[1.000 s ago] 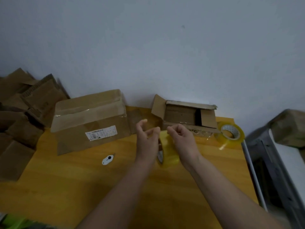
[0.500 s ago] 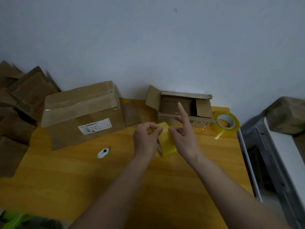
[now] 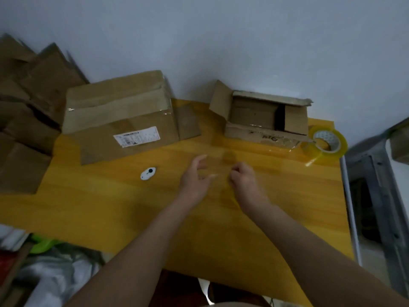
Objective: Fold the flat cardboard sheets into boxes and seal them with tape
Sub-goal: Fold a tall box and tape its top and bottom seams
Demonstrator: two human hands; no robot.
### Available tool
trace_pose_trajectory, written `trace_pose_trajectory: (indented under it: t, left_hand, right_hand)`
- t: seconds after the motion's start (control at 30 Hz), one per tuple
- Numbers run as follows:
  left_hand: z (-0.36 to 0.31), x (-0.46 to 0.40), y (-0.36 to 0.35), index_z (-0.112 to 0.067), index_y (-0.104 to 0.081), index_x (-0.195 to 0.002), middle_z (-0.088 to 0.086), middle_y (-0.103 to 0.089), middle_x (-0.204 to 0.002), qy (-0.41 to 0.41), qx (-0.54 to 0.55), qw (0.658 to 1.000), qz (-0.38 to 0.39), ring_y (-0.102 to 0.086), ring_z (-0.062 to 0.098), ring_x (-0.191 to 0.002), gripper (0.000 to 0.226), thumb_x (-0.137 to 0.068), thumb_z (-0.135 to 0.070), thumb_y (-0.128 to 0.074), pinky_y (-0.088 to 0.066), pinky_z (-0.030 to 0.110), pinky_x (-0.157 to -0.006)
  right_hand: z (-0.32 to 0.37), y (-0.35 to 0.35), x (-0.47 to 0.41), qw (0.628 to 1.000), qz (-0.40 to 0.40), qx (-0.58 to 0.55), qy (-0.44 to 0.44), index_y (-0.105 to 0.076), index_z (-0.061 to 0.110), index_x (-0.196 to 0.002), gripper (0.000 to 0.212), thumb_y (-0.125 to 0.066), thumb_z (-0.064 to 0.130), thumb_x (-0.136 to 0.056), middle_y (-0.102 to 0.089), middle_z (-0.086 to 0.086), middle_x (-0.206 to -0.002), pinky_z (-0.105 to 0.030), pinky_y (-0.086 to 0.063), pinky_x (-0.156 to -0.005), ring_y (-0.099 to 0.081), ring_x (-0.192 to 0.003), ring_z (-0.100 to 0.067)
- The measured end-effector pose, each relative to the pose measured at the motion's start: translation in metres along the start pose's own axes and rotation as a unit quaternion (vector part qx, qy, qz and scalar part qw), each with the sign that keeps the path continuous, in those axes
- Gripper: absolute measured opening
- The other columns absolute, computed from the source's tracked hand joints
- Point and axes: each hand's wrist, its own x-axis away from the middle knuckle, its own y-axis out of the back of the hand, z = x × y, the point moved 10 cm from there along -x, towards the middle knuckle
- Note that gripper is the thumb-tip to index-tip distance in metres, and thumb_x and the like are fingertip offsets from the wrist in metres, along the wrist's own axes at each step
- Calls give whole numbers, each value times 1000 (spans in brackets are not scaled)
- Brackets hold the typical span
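You're hovering both hands over the yellow table (image 3: pixel 93 209), mid-table, w/ motion blur. Your left hand (image 3: pixel 194 181) is showing fingers spread apart, gripping nothing. Your right hand (image 3: pixel 245 180) is curling its fingers, and there's a faint yellowish smear between the two hands. It could be tape, but I can't tell if the right is pinching anything.

The open box (image 3: pixel 265 120) is sitting straight ahead and a bit right of that right hand, flaps up, long axis running L-R along the wall. The tape roll (image 3: pixel 327 144) is lying just beside the box's right end, near the table corner. So your right hand is the nearer one for both. The taped box (image 3: pixel 119 116) is sitting ahead-left, nearer your left hand.
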Motion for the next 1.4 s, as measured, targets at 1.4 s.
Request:
trace_pose_trajectory:
  t: [1.4]
  left_hand:
    - [64,-168,374,-42,-20,-149,0,-37,-149,4,165,983,-76,-46,26,-127,53,-100,-44,-41,-44,48,-99]
  right_hand:
    - [167,-62,-199,897,-126,-312,-286,-58,4,-122,57,-78,33,-77,-64,-10,-112,-32,-51,-76,-61,-92,-23]
